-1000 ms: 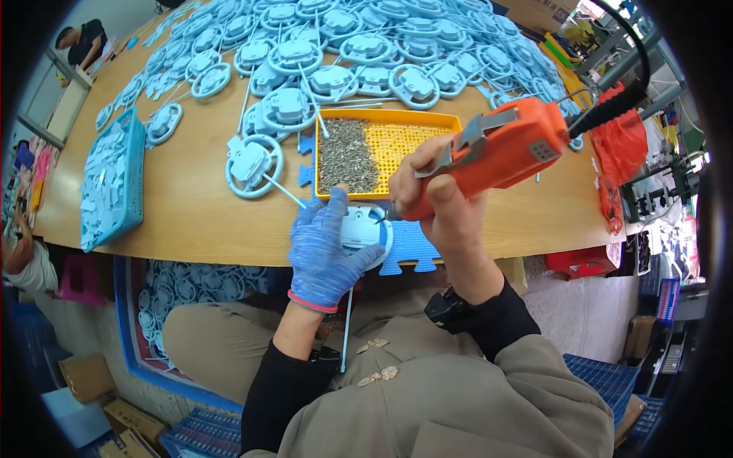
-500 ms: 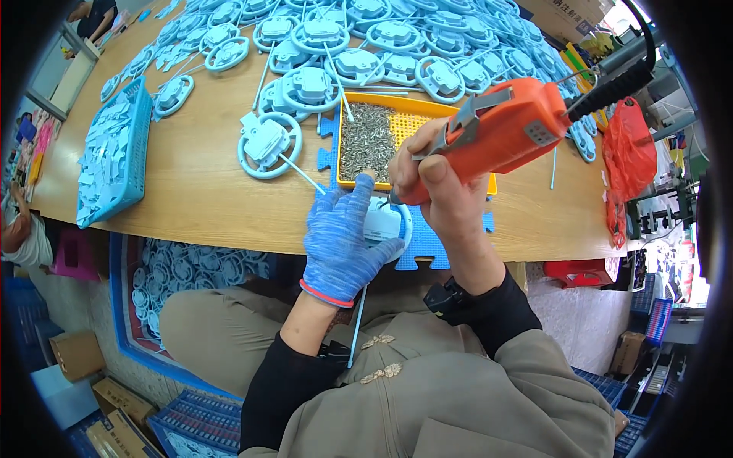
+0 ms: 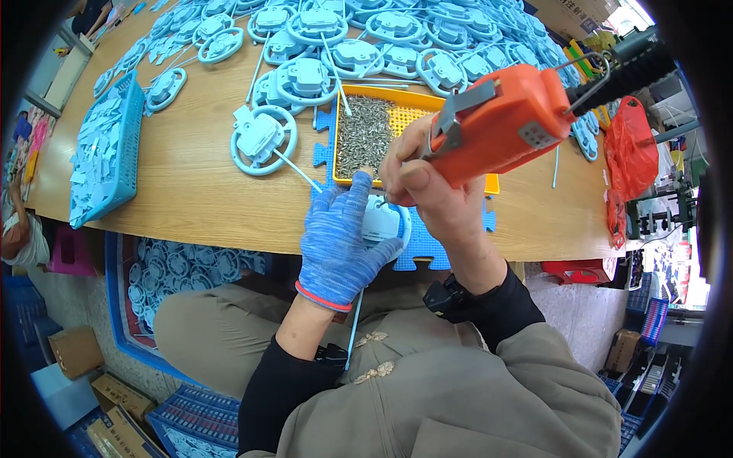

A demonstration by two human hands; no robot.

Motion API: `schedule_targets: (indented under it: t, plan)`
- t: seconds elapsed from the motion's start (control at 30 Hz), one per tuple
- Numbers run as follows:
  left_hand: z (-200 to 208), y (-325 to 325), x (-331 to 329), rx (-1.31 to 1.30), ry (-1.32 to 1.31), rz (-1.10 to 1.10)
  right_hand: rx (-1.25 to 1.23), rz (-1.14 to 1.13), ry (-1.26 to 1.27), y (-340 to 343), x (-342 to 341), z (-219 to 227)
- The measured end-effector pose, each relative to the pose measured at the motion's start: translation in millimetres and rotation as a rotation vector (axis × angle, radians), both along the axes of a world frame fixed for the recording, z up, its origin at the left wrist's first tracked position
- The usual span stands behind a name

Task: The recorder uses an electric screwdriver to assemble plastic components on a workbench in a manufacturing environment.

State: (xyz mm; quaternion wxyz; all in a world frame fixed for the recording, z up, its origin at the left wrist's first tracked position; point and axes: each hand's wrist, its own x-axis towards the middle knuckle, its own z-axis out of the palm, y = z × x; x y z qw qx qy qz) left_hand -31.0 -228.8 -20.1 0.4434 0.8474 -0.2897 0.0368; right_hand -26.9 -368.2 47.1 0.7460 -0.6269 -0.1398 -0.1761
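My left hand (image 3: pixel 334 243), in a blue knitted glove with a bare thumb or fingertip showing, holds a light-blue plastic wheel-shaped part (image 3: pixel 383 223) down on a blue foam mat (image 3: pixel 424 246). A thin light-blue rod (image 3: pixel 354 328) runs from under that hand toward my lap. Bare fingers of my right hand (image 3: pixel 437 177) wrap round an orange electric screwdriver (image 3: pixel 500 122) with a metal lever and a black cord. Its tip points down at the part, though my fingers mostly hide it. Just beyond, a yellow tray (image 3: pixel 408 114) holds many small metal screws (image 3: pixel 363 136).
Another wheel-shaped part (image 3: pixel 263 140) lies left of the tray. Many more are heaped (image 3: pixel 382 46) at the back. A blue basket (image 3: pixel 131 153) of flat pieces stands at left. A red plastic bag (image 3: pixel 630 153) hangs at right. Below sits a bin (image 3: pixel 126 336) of similar parts.
The orange screwdriver has risen slightly and tilted a little, its cord end shifting right. My left hand stays on the part. The whole view has shifted slightly.
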Motion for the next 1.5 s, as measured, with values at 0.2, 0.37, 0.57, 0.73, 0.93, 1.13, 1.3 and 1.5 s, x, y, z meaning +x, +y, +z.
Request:
schedule_targets:
  t: [0.2, 0.37, 0.57, 0.73, 0.93, 1.13, 1.3, 1.5]
  plan:
    - [14, 0, -3, 0.136, 0.032, -0.005, 0.047, 0.04, 0.045, -2, 3, 2]
    - [20, -5, -5, 0.154, 0.053, 0.039, 0.201, 0.072, 0.129, -9, 3, 2]
    - [28, -16, -9, 0.325, -0.043, 0.032, 0.402, 0.042, 0.029, -24, -5, 12]
    - [42, 22, 10, 0.317, -0.12, -0.189, 0.094, -0.185, -0.146, -104, 6, 24]
    - [55, 80, 39, 0.626, -0.17, -0.169, 0.138, -0.306, -0.094, -137, 20, -6]
    - [44, 118, 61, 0.838, -0.178, 0.011, 0.179, -0.293, -0.12, -144, 37, -23]
    - [5, 91, 91, 0.619, -0.249, 0.333, 0.181, -0.305, -0.095, -159, 29, -23]
    - [-44, 137, 165, 0.658, -0.138, 0.492, 0.094, -0.313, 0.124, -147, 32, -46]
